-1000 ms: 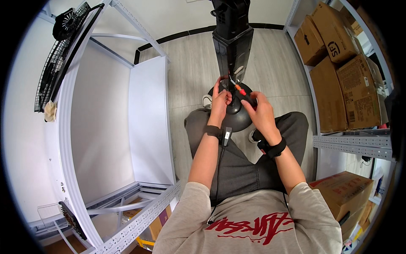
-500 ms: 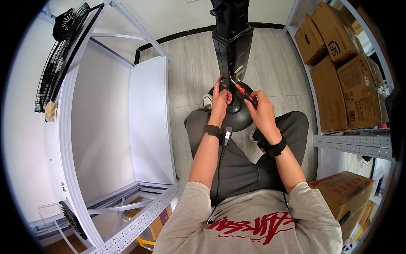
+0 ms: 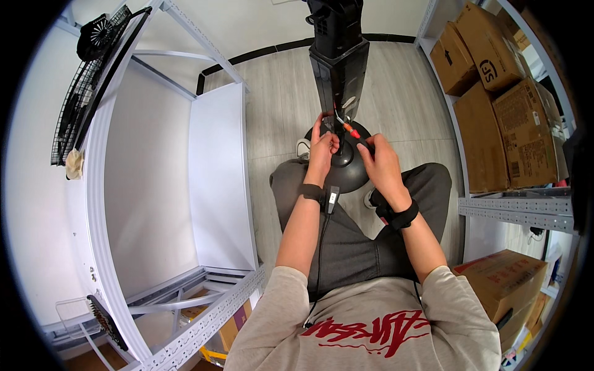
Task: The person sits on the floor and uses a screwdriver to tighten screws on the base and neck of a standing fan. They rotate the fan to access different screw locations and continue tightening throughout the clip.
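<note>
A tall black column (image 3: 337, 80) stands on a round black base (image 3: 356, 176) between my legs. My right hand (image 3: 382, 162) is closed around the handle of a red-and-black screwdriver (image 3: 353, 132) with an orange collar. Its metal shaft points up and left to the lower end of the column; the tip's exact contact is too small to tell. On the left side of that lower end is my left hand (image 3: 323, 148), index finger reaching up along the column and the other fingers curled in. What those fingers grip is hidden.
At my left rises a white metal rack (image 3: 223, 179) with a black wire basket (image 3: 74, 111) at its outer side. Cardboard boxes (image 3: 479, 136) fill a shelf at my right, another box (image 3: 504, 278) below. A cable (image 3: 323, 247) runs from my left wrist strap.
The screwdriver handle has turned in my right hand, with less of its red showing. My right fingers have shifted slightly; my left hand stays almost in place.
</note>
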`<state>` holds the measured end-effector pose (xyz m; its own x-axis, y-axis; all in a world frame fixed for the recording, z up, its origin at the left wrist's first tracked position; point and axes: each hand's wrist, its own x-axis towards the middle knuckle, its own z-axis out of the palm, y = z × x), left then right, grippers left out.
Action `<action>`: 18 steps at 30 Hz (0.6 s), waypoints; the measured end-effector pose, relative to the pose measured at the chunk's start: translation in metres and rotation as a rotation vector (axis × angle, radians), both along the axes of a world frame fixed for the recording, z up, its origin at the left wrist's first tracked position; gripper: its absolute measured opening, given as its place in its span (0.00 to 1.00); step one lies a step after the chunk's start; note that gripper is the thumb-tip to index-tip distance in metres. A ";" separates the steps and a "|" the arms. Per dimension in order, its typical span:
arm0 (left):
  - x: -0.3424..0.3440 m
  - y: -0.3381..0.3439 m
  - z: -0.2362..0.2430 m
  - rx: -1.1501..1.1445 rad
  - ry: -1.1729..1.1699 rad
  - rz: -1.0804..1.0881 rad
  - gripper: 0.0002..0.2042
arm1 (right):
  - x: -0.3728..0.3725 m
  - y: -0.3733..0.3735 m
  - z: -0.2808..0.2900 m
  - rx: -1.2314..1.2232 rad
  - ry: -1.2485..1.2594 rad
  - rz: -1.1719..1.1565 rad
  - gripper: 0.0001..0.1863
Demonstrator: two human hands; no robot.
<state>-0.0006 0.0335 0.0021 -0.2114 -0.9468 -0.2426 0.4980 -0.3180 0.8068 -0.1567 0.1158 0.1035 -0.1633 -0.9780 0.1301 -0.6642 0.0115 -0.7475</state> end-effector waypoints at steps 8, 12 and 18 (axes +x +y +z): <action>-0.001 0.000 0.004 0.012 0.009 0.015 0.30 | 0.003 0.001 0.005 -0.069 -0.048 -0.028 0.14; -0.001 0.000 0.003 0.009 0.010 0.011 0.30 | 0.002 -0.001 -0.001 -0.088 -0.053 -0.019 0.14; 0.000 0.000 0.001 0.000 0.013 0.006 0.29 | -0.002 -0.004 -0.005 0.058 -0.013 0.023 0.14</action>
